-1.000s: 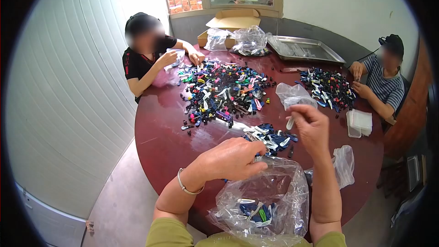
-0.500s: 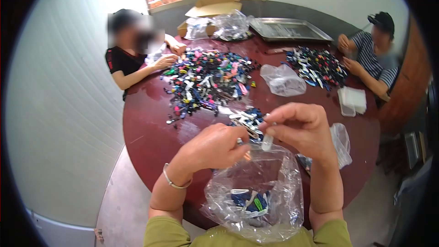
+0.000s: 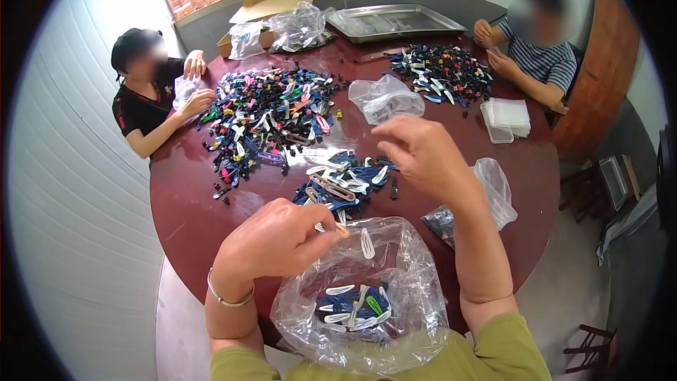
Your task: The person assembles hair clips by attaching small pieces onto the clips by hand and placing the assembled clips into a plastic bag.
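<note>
My left hand [image 3: 278, 240] is closed in a pinch above the near bag, with a white and dark hair clip [image 3: 320, 226] partly showing between the fingers. My right hand [image 3: 427, 159] is raised to the right of the small pile, its fingers curved and apart with nothing visible in them. One white snap hair clip [image 3: 367, 243] is over the mouth of the clear plastic bag [image 3: 416, 261], apart from both hands. Inside the bag lie white, navy and green clips [image 3: 356, 307]. Just beyond my hands is a pile of white, navy and brown snap clips [image 3: 342, 182].
A large mixed heap of clips [image 3: 271, 109] and a smaller heap [image 3: 444, 74] lie farther back. Plastic bags [image 3: 386, 99], clear sleeves [image 3: 506, 120] and a metal tray [image 3: 402, 21] are on the round table [image 3: 204, 233]. Two people sit across, their hands near the heaps.
My right hand has moved away from the bag, up and out, letting go of the white clip it held. My left hand has moved slightly left and down in view. The camera view has shifted.
</note>
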Motion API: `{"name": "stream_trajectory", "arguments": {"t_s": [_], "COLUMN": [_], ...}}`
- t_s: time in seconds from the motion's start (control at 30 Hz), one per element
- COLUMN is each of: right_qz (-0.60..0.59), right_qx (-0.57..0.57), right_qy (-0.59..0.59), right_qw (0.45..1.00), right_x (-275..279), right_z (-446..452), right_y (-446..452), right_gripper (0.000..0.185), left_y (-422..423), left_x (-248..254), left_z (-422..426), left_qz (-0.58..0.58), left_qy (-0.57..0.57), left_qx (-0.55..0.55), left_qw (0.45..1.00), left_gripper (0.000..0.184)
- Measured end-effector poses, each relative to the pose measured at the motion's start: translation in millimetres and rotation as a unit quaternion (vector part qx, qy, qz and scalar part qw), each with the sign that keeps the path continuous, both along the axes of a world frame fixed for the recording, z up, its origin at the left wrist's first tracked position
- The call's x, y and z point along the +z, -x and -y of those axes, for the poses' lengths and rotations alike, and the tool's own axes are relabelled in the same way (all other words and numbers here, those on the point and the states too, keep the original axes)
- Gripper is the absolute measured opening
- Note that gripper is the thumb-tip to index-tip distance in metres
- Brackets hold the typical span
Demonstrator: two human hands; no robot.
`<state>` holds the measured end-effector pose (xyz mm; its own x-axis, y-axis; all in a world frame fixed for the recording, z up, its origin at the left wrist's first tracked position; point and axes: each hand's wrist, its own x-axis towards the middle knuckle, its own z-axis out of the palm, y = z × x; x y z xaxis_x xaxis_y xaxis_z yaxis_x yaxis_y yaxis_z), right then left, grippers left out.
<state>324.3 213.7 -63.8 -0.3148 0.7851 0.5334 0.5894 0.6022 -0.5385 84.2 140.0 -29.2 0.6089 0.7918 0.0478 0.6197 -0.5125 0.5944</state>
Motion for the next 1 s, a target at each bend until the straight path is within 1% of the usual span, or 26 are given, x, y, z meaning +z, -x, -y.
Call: {"name": "stream_trajectory", "arguments": {"t_s": [0.07,0.13,0.2,0.23,0.33,0.43,0.53,0.63,0.7,0.73,0.77,0.87,0.97,1.0], "right_qz": [0.185,0.309,0.323,0.330,0.318,0.287,0.292,0.188,0.045,-0.008,-0.063,-0.125,-0.088,-0.080], "right_qx": [-0.082,-0.095,-0.096,-0.096,-0.113,-0.088,-0.079,-0.083,-0.042,0.001,0.044,0.211,0.286,0.215], "right_qy": [0.042,0.151,0.141,0.135,0.116,0.085,0.132,0.173,0.150,0.156,0.161,0.205,0.245,0.209], "right_qw": [0.978,0.934,0.931,0.929,0.934,0.950,0.944,0.963,0.987,0.988,0.984,0.947,0.922,0.951], "right_x": [-25.3,-50.1,-78.3,-83.2,-87.7,-90.7,-80.1,-45.0,-19.1,0.5,17.9,38.4,34.7,30.6], "right_z": [-13.4,-31.5,-42.7,-43.8,-46.3,-47.7,-46.1,-34.3,-23.0,-10.5,3.5,34.7,37.8,31.6], "right_y": [0.2,6.1,6.0,6.4,3.6,0.7,0.0,-4.8,-10.0,-9.9,-9.4,-7.7,-5.6,-4.3], "right_gripper": [0.023,0.022,0.021,0.021,0.019,0.013,0.013,0.016,0.016,0.014,0.013,0.010,0.011,0.012], "left_y": [0.8,2.3,3.9,4.7,3.7,4.8,5.5,8.3,12.7,16.0,19.7,21.6,16.3,16.1], "left_x": [-2.2,-7.6,-8.4,-8.3,-7.8,-9.2,-5.6,0.3,4.6,6.5,-3.4,-29.7,-55.1,-64.6], "left_z": [3.0,4.5,7.2,8.1,11.0,9.5,10.0,10.6,5.0,1.0,-8.7,-40.6,-60.0,-67.0], "left_qz": [0.012,0.035,0.025,0.021,0.028,0.027,0.025,0.054,0.077,0.089,0.109,0.118,0.088,0.071], "left_qy": [-0.005,-0.023,-0.045,-0.056,-0.066,-0.081,-0.067,-0.042,0.008,0.034,0.039,-0.050,-0.137,-0.157], "left_qx": [-0.020,-0.043,-0.058,-0.065,-0.066,-0.065,-0.035,-0.007,0.003,0.010,0.053,0.172,0.219,0.213], "left_qw": [1.000,0.998,0.997,0.996,0.995,0.994,0.997,0.998,0.997,0.995,0.992,0.977,0.962,0.962], "left_gripper": [0.015,0.015,0.013,0.013,0.014,0.013,0.015,0.014,0.014,0.014,0.017,0.018,0.018,0.017]}}
